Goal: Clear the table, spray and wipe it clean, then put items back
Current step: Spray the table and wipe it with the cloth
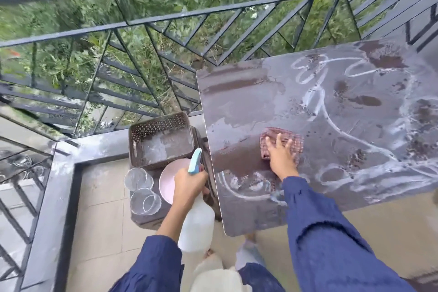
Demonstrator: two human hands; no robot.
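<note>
Dark brown rectangular tabletop (237, 92): no items on it, streaked with white spray foam. Dusty-red checked cloth (295, 141) lies flat toward its left edge. My right hand (280, 156) presses it, fingers straight and spread, to push the foam. My left hand (189, 185) grips the white plastic spray bottle with teal trigger (196, 223) off that edge, probably ready to respray. Brown perforated basket (142, 135), pink plate (169, 180) and two clear glasses (138, 179) are parked on a low dark stand (147, 218) beside it, away from the wet.
</note>
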